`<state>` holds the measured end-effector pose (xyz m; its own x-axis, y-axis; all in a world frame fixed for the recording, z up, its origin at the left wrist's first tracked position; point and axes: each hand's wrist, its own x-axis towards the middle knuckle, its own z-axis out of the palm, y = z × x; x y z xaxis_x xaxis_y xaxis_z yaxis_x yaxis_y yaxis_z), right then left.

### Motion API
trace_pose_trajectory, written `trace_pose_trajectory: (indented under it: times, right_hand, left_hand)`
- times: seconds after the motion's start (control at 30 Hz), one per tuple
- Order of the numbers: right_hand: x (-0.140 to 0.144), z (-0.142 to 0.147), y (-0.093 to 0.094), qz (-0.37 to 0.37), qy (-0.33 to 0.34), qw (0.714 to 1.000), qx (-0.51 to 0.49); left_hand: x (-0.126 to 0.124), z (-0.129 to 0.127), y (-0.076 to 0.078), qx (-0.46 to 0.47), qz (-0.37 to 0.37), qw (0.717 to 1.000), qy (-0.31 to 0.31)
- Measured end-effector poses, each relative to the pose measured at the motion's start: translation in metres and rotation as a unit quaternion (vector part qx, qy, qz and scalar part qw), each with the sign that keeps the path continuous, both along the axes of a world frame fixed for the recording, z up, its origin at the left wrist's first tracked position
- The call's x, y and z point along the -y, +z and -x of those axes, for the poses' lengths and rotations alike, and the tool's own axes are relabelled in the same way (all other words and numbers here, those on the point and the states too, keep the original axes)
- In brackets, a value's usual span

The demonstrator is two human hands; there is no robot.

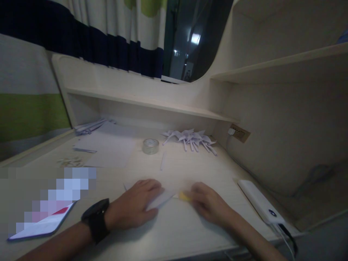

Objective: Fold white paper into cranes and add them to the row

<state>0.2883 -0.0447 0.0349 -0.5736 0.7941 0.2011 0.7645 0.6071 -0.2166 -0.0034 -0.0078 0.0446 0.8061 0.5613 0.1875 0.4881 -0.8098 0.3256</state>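
My left hand [138,204], with a dark watch [96,215] on its wrist, rests palm down on a small piece of white paper [164,198]. Its thumb stands apart from the fingers, and most of the paper is hidden beneath it. Closed fingers of my right hand [205,201] grip a small yellow tool [185,197] with a thin pale tip pointing left at the paper. Motion blur hides its exact kind. Just beyond the hands lies a narrow white paper strip [163,161], with a roll of clear tape [150,146] behind it.
Several paper pinwheels [194,137] lie at the back. White sheets [111,145] and rolled paper sticks [91,127] are back left, near small pale pieces [71,162]. A phone or tablet [46,224] lies left. A white power bank [259,201] with cables stands right, below a wall socket [239,133].
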Motion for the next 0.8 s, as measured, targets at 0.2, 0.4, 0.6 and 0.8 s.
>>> trace_pose_trajectory:
  times: [0.2,0.4,0.6,0.8]
  right_hand:
    - [0.0,0.003,-0.001,-0.009,0.016,1.0,0.001]
    - [-0.003,0.0,-0.004,-0.02,0.01,1.0,0.001]
    - [-0.006,-0.001,-0.005,-0.029,0.006,1.0,0.007]
    - [-0.004,-0.001,-0.006,-0.029,-0.001,0.999,0.016]
  left_hand:
    - [0.004,0.005,-0.024,-0.029,-0.003,1.0,-0.01]
    - [0.007,0.005,-0.027,-0.025,-0.02,0.999,-0.006]
    - [0.005,0.006,-0.033,-0.01,-0.023,1.0,0.005]
    - [0.002,0.004,-0.044,-0.009,-0.043,0.997,0.065]
